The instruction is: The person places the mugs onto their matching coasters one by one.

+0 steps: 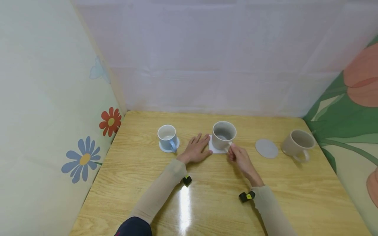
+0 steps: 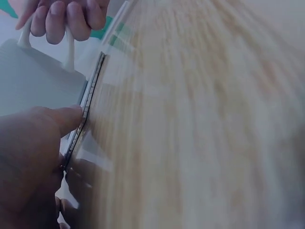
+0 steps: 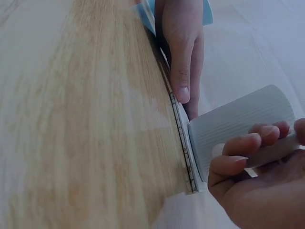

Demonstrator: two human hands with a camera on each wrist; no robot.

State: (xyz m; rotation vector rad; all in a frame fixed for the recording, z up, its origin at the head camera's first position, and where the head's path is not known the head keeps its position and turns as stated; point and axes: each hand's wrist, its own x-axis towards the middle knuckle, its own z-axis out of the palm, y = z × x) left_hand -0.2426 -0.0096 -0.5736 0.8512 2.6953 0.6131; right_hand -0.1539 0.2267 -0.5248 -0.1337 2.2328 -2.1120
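A grey mug (image 1: 219, 143) stands on a white square coaster (image 1: 213, 150). My right hand (image 1: 241, 160) grips the mug's handle with curled fingers, on the near right side. The right wrist view shows those fingers (image 3: 228, 164) wrapped round the handle and the mug's ribbed wall (image 3: 240, 119). Left of the mug, my left hand (image 1: 196, 150) lies low with its fingers spread and mostly straight. Its thumb (image 2: 69, 119) touches the coaster's edge in the left wrist view. The mug's base rests on or very near the coaster; any small gap cannot be told.
To the left, a light blue mug (image 1: 167, 139) sits on a round pale coaster (image 1: 163, 149). A round grey coaster (image 1: 267, 148) lies right of my right hand, with a beige mug (image 1: 290, 147) standing on the table beyond it. White cloth (image 1: 177, 59) hangs behind the wooden table (image 1: 212, 196).
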